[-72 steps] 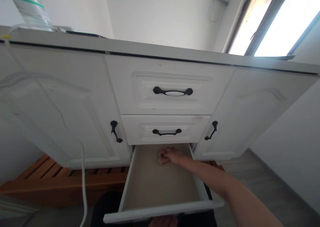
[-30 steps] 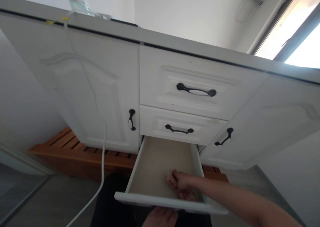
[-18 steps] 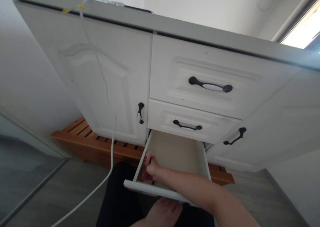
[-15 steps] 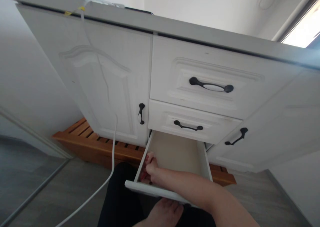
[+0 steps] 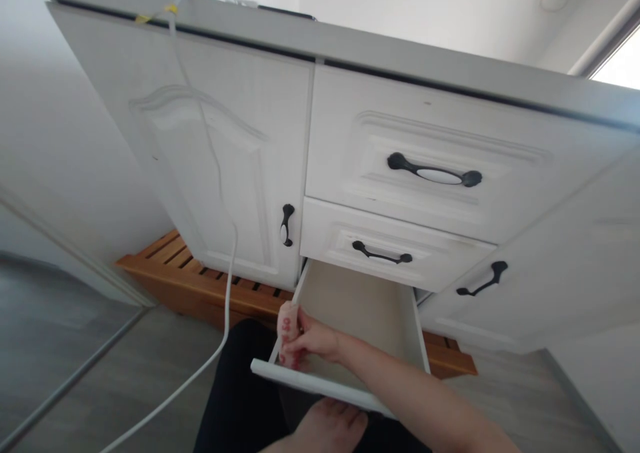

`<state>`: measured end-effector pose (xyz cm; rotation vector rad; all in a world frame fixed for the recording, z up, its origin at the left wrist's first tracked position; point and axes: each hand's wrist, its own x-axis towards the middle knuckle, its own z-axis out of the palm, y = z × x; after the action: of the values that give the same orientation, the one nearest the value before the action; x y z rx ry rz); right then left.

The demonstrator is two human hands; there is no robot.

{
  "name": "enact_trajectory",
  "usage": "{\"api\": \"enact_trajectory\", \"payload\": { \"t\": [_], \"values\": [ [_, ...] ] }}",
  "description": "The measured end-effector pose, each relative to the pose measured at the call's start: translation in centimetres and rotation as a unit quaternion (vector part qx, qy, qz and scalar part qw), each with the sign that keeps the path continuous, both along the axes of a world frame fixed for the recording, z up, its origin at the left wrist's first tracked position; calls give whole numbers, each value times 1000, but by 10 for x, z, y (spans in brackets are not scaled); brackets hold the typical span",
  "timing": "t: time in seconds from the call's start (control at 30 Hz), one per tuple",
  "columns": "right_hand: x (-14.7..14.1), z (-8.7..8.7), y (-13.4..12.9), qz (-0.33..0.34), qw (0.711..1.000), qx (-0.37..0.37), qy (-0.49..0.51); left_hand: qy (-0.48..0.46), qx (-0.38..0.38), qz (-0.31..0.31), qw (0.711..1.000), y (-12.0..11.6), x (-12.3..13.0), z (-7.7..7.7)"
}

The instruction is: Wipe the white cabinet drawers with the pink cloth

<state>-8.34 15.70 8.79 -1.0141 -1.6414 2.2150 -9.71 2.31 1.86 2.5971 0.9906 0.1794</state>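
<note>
A shallow drawer is pulled out of the lowest row of the white cabinet. In its front left corner, my right hand pinches a pale pink roll with red print, standing tilted against the drawer's side wall. My right forearm reaches across the drawer from the right. Low in front of the drawer front, my left hand is curled with its fingers against the panel. Any handle there is hidden behind it.
Closed drawers with black handles sit above. A white cable hangs from the countertop and runs down to the left. A slatted wooden bench lies under the cabinet, close to my left knee.
My right hand has lifted the pink roll from the drawer floor to a more upright position at the left wall. My left hand has stayed put. The view has shifted slightly.
</note>
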Motion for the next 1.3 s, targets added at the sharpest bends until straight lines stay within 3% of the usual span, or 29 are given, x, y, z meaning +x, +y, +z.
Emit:
{"api": "enact_trajectory", "payload": {
  "t": [0.17, 0.23, 0.37, 0.5, 0.63, 0.73, 0.8, 0.97, 1.07, 1.17, 1.3],
  "values": [
    [-9, 15, -4, 129, 975, 179, -19, 10, -40, -10, 999, -1, -5, 7],
    [-8, 20, -4, 155, 967, 201, -19, 32, -61, -17, 997, 0, -6, 6],
    [-9, 30, 3, 192, 972, 99, 89, 59, -104, -19, 993, 2, -6, 4],
    [-10, 38, 20, 271, 948, 87, 140, 51, -126, -5, 991, 4, -10, 21],
    [35, 43, 30, 310, 947, -7, 86, 48, -143, -22, 988, 6, -14, 39],
    [103, 50, 23, 248, 964, -92, 23, 57, -158, -39, 985, 8, -15, 40],
    [152, 63, 11, 182, 979, -93, -15, 55, -167, -37, 984, 9, -15, 37],
    [259, 116, -37, 75, 981, 54, -172, 35, -176, -11, 984, 9, -14, 36],
    [304, 134, -77, -59, 959, 143, -240, 25, -136, 25, 990, 8, -12, 37],
    [329, 123, -119, -178, 920, 199, -288, 26, -92, 52, 994, 8, -9, 37],
    [334, 71, -161, -347, 863, 225, -291, 13, -64, 65, 996, 20, -6, 43]
  ]
}}
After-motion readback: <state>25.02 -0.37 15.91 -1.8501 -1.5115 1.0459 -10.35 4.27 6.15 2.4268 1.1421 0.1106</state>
